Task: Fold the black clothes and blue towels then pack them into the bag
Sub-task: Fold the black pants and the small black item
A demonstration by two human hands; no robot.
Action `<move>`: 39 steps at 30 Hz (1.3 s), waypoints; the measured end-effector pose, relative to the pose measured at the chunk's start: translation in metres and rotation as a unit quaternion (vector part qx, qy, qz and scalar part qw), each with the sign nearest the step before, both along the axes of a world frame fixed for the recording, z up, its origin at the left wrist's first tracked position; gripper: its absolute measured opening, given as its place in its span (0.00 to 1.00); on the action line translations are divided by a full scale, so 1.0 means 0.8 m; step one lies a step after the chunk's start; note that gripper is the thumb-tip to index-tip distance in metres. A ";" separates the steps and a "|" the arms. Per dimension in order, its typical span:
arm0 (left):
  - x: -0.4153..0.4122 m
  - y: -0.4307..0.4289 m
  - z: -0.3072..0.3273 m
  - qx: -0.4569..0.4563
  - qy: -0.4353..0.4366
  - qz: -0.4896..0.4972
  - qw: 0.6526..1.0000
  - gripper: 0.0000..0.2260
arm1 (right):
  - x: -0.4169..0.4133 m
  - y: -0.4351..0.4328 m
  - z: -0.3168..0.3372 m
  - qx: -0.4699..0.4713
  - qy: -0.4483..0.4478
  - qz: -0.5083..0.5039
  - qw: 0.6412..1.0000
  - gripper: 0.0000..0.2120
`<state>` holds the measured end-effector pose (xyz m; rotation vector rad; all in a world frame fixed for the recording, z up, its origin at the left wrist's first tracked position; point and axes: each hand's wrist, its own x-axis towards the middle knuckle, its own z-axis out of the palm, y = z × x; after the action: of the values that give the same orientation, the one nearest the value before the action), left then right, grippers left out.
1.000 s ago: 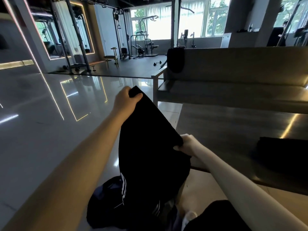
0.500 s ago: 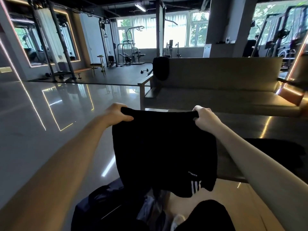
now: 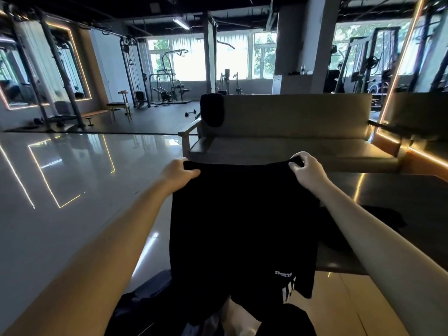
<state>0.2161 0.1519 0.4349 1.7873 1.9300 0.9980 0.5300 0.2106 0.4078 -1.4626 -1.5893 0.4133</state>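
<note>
Both hands are up at the top edge of a pair of black fabric shorts (image 3: pixel 242 214) with a white SPORTS print near the hem. The left hand (image 3: pixel 180 169) has its fingers curled over the left waistband corner and the right hand (image 3: pixel 306 169) pinches the right corner, so the shorts hang spread out flat in mid-air between them. Right below, down by the person's legs, sits a dark navy soft bag (image 3: pixel 145 299), and off to the right another black garment (image 3: pixel 378 221) lies on the dark glossy table (image 3: pixel 400 187).
</note>
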 end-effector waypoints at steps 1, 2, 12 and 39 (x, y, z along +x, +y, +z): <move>0.004 0.006 -0.002 -0.004 -0.014 -0.022 1.000 0.04 | 0.006 0.005 -0.002 0.005 -0.001 -0.004 1.000 0.07; 0.007 0.011 -0.003 -0.017 -0.032 -0.059 0.998 0.06 | 0.012 0.010 -0.003 0.011 -0.005 -0.008 1.000 0.07; 0.039 0.116 -0.042 -0.122 0.092 -0.193 0.969 0.07 | 0.071 0.096 -0.026 0.051 -0.154 0.046 0.986 0.12; 0.095 0.298 -0.207 -0.051 0.146 0.032 0.987 0.17 | 0.081 0.201 -0.225 -0.230 -0.403 0.114 0.879 0.17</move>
<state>0.2921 0.3902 0.2691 1.9098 2.1798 0.6701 0.5945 0.3717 0.2278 -1.9633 -2.4685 0.3440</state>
